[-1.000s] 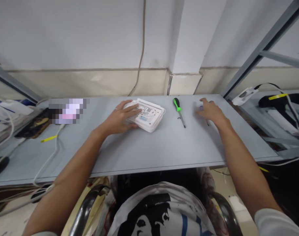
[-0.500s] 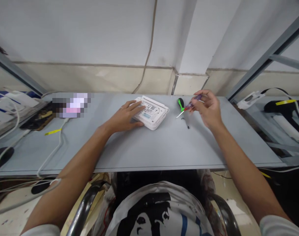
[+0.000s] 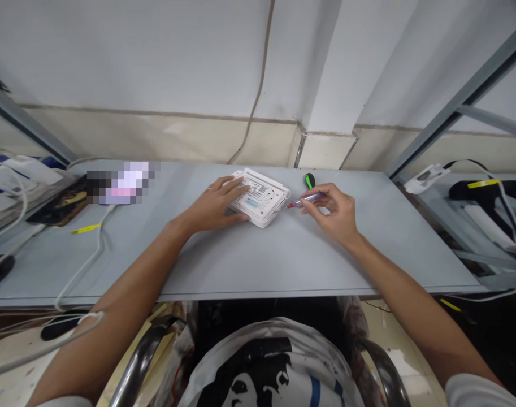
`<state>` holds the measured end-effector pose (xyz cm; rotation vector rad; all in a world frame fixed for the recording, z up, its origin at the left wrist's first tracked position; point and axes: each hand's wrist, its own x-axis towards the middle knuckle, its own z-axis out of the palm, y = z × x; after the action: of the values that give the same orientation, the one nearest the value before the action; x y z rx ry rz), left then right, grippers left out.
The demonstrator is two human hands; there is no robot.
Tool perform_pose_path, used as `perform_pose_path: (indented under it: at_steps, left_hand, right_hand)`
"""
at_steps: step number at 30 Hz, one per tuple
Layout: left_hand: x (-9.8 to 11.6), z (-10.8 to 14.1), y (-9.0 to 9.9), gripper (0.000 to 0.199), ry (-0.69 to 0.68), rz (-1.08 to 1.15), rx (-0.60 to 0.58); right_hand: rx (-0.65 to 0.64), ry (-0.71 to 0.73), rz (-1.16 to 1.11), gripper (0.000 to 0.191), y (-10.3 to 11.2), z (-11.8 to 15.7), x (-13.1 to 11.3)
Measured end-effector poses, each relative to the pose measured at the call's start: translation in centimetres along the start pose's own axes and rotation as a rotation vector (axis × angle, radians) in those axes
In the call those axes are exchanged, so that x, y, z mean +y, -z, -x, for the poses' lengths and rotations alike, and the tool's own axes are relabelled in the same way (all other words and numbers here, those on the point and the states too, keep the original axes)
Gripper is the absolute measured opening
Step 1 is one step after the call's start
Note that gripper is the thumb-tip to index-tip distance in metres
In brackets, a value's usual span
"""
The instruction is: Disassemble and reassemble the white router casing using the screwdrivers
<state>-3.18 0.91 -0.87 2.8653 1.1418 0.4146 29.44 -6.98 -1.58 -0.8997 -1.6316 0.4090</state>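
Observation:
A white router-like box [image 3: 264, 210], its vented, labelled underside facing up, lies on the grey desk. My left hand [image 3: 217, 204] steadies its left end, fingers spread across the label and thumb along the near edge. My right hand [image 3: 334, 213] pinches a screwdriver [image 3: 306, 199] by its clear purple-and-red handle. The screwdriver points left at the box's right edge; its shaft is hard to make out, and I cannot tell whether the tip touches. Just behind my right hand lies a green-and-black screwdriver [image 3: 309, 180], its shaft hidden by the hand.
On the left of the desk [image 3: 241, 265] lie a dark phone [image 3: 63, 204], a second phone [image 3: 130, 180] with a blurred screen, and white cables [image 3: 82, 265]. A white plug-like device [image 3: 427, 177] sits at the right by the metal frame [image 3: 465, 96].
My right hand has moved left and down, bringing the held screwdriver to the box's right edge. The green-and-black screwdriver's shaft is now covered. My left hand stays on the box.

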Motion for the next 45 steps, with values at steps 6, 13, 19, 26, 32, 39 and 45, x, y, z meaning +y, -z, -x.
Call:
perform_pose_path:
  at_steps: [6,13,19,26,32,39,45]
  left_hand:
    - [-0.1,0.1,-0.1,0.08,-0.002,-0.003,0.008]
    - [-0.2,0.1,0.0,0.077,-0.014,0.009,0.007]
    - [0.0,0.1,-0.2,0.075,-0.011,0.01,0.025]
    - [0.6,0.2,-0.1,0.084,-0.022,-0.059,-0.008]
    - [0.6,0.0,-0.1,0.081,-0.025,-0.067,-0.002]
    - [0.8,0.0,0.0,0.076,-0.02,-0.078,0.002]
    - [1.1,-0.1,-0.2,0.081,-0.009,-0.091,0.018]
  right_hand:
    - [0.004,0.153,0.128,0.013,0.0,0.5,-0.5]
    - [0.018,0.076,0.096,0.013,-0.1,0.4,-0.7]
    - [0.019,0.268,0.334,0.013,-0.4,0.7,-1.2]
    - [-0.107,0.451,0.46,0.032,0.0,1.1,-1.4]
    - [-0.315,0.008,0.233,0.033,1.9,0.4,-0.7]
    - [-0.394,0.004,0.235,0.026,1.8,0.5,-0.3]
    - [-0.48,-0.062,0.348,0.029,1.4,0.6,-0.8]
